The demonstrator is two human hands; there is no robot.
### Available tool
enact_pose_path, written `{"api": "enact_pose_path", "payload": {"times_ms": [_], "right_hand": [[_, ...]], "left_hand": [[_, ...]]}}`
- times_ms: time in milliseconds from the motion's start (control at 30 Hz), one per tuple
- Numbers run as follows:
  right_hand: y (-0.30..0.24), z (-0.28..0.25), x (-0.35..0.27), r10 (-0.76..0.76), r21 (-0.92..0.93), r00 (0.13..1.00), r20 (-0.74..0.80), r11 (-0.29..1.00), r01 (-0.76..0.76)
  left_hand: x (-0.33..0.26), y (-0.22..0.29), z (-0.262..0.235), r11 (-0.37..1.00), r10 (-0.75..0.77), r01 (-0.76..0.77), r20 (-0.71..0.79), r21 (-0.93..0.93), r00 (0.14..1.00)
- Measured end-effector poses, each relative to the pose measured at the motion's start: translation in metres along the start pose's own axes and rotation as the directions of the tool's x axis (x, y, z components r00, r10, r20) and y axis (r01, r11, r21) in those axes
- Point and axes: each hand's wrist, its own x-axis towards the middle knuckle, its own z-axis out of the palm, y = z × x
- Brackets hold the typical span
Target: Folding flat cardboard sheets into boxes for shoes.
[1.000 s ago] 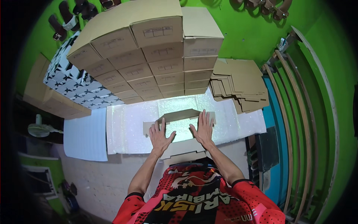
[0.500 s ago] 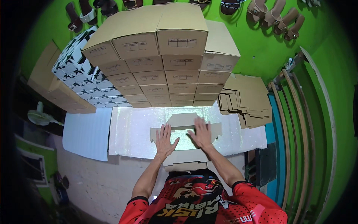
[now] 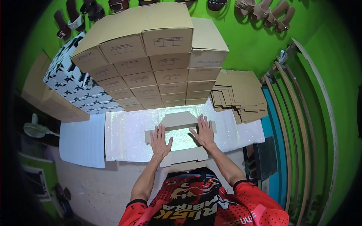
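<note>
A flat-cut cardboard box blank [image 3: 178, 119] lies before me on a shiny white table covering [image 3: 124, 132]. Its far flap is tapered, and its near flap [image 3: 184, 156] reaches the table edge by my waist. Between the flaps the middle looks bright and glittery; whether that is cardboard or the covering, I cannot tell. My left hand [image 3: 160, 143] rests on the blank's left side, fingers stretched forward and thumb apart. On the right side lies my right hand [image 3: 205, 132], its fingers also extended and its thumb pointing inward. Neither hand grasps anything.
Brown cardboard boxes [image 3: 169, 62] stand stacked behind the blank, with star-patterned boxes [image 3: 71, 79] to their left. Flat cardboard sheets [image 3: 245, 90] are piled at right, near a wooden rack [image 3: 288, 128]. A fan [image 3: 34, 128] stands far left. Sandals [image 3: 260, 11] hang on the green wall.
My right hand, blurred before, now lies still on the blank's right side with its fingers straight. My left hand stays on the left side. The whole view has shifted slightly.
</note>
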Motion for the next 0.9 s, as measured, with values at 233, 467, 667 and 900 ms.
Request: {"api": "enact_pose_path", "payload": {"times_ms": [233, 467, 667, 900], "right_hand": [[0.006, 0.019, -0.038, 0.031, 0.171, 0.999, -0.043, 0.985, -0.023], [-0.034, 0.017, -0.032, -0.055, 0.107, 0.994, -0.098, 0.992, 0.066], [-0.038, 0.013, -0.056, -0.178, -0.008, 0.984, 0.026, 0.984, 0.178], [-0.047, 0.022, -0.052, -0.243, -0.028, 0.967, 0.071, 0.969, 0.245]], "left_hand": [[0.000, -0.001, -0.008, 0.998, 0.048, -0.047, 0.009, -0.039, 0.999], [-0.001, -0.002, 0.001, 1.000, -0.012, 0.012, -0.008, -0.014, 1.000], [-0.005, -0.036, -0.003, 0.962, -0.008, 0.029, 0.076, -0.273, 0.997], [-0.021, 0.016, 0.002, 0.979, 0.173, -0.180, 0.076, 0.097, 0.982]]}}
